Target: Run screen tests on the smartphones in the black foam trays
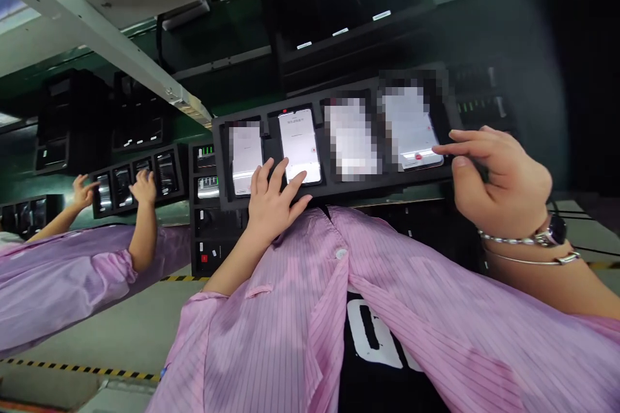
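Observation:
A long black tray (221, 171) lies tilted in front of me, with several lit phones set side by side in its slots. My left hand (271, 206) has its fingers spread over the tray's lower edge. Its fingertips reach the lower parts of the leftmost phone (246, 158) and the phone beside it (297, 142). Blurred blocks cover much of the third phone (353, 142). At the far right, the index finger of my right hand (504, 184) points to the lower right of the last phone (414, 126), touching or almost touching its screen. Neither hand grasps anything.
To the left, a co-worker's two hands (144, 187) are over another black phone tray (109, 205). Stacked black trays (213, 222) with devices stand beside and beneath mine. A pale metal beam (121, 45) slants across the upper left.

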Available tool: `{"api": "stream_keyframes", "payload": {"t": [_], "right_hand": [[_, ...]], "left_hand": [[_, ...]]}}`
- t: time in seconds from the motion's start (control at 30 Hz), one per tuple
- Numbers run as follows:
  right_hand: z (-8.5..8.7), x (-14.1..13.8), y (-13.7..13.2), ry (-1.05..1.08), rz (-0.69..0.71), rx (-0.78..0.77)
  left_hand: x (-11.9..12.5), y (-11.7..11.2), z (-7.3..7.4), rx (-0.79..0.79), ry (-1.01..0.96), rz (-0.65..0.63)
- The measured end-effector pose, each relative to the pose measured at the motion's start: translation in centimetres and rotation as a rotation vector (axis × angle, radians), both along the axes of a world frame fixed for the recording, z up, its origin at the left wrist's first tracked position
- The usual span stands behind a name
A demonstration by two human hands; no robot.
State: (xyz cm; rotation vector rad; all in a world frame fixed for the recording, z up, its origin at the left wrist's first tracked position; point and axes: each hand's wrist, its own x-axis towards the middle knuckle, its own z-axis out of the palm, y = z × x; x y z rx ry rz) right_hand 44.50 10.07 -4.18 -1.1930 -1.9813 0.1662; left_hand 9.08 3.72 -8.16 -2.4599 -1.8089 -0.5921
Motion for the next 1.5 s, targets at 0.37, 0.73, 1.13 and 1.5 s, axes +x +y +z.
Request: {"api": "stream_keyframes", "payload": {"t": [0.37,0.73,1.13,1.5], "right_hand": [[-3.1,1.1,0.4,-0.103,0.018,-0.027],[-1.3,-4.3,-0.1,-0.13,0.363,-0.09],[-3.8,-6.0,-1.6,-0.335,0.34,-0.192],[-5.0,1.4,-0.8,-0.321,0.055,-0.033]], "left_hand": [[0.1,-0.1,0.2,-0.068,-0.045,0.021],[-5.2,-3.9,0.9,0.145,-0.133,0.262],[-8.4,-6.4,-0.1,-0.11,-0.059,0.462],[-0.8,-1.9,0.0,-0.065,-0.001,0.078]]}}
